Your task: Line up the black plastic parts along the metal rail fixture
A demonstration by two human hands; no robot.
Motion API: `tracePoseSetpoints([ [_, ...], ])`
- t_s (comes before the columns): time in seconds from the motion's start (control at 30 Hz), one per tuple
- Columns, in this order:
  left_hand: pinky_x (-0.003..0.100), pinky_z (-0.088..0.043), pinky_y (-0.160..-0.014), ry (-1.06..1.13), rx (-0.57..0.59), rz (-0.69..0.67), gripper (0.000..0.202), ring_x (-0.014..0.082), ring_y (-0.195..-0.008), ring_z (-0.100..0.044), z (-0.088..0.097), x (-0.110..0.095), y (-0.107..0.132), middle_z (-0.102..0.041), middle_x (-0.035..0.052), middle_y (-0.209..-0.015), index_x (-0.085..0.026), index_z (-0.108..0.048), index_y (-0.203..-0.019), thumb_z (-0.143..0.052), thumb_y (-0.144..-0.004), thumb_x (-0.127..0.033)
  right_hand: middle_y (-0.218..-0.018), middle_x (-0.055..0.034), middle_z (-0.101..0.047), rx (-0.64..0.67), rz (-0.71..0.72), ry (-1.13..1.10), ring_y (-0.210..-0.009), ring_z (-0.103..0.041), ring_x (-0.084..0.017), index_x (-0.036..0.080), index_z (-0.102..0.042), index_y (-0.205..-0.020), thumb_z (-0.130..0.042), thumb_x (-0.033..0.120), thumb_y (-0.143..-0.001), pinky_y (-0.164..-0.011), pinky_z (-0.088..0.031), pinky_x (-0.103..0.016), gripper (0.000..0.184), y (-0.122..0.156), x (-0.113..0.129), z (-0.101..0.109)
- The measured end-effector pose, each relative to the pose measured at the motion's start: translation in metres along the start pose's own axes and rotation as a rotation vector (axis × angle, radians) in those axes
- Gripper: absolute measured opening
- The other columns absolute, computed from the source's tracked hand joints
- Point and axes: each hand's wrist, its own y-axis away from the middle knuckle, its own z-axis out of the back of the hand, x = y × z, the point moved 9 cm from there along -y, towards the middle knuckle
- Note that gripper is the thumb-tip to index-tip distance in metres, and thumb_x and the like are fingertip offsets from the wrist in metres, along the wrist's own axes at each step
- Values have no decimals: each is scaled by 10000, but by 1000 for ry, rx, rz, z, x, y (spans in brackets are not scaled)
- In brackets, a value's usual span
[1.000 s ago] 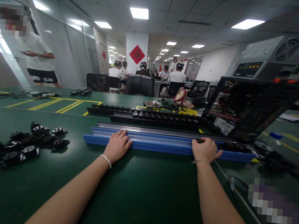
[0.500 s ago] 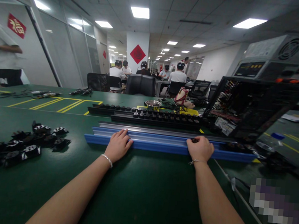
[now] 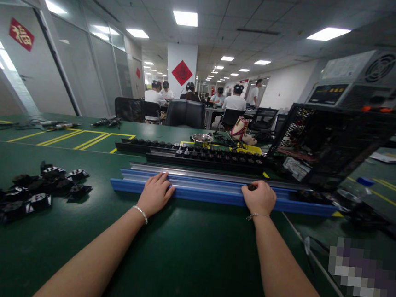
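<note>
A long blue channel rail [image 3: 207, 196] lies across the green table in front of me. My left hand [image 3: 155, 192] lies over its left part, fingers across the channel and thumb along the near side, holding it. Towards its right part, my right hand [image 3: 260, 198] is closed around a small dark part [image 3: 251, 187] in the channel. Most of that part is hidden by my fingers, so its kind cannot be made out. Further right, several dark parts [image 3: 311, 196] sit in the same rail.
Black parts [image 3: 42, 183] lie piled at the left. Behind the blue rail are black rails [image 3: 204, 160] carrying several parts, and a metal bowl [image 3: 202, 138]. An open computer case [image 3: 337, 142] stands at the right near a blue-capped container [image 3: 357, 188]. People sit at a far table.
My right hand has shifted slightly left along the blue rail with the small dark part. My left hand stays in place. A person at the far left has gone from view.
</note>
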Motion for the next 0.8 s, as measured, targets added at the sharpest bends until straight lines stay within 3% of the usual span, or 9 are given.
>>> tracePoseSetpoints([
  [0.6,442,-347,-986,-23,9,0,365,259,-1240,-409,-2,0,0,-498,99,-1311,-212,-628,-876,-338,-877,-433,-739,-53,-584,69,76,-25,-748,-527,-213,187,-548,-715,-517,349,-630,-781,-366,-347,186,3,16,-4],
  [0.8,442,-350,-980,-44,22,-4,366,267,-1234,-415,0,-2,-1,-494,115,-1312,-196,-632,-873,-337,-883,-412,-715,-48,-583,68,107,-21,-706,-525,-206,191,-550,-701,-506,367,-642,-705,-371,-321,191,4,21,-4],
])
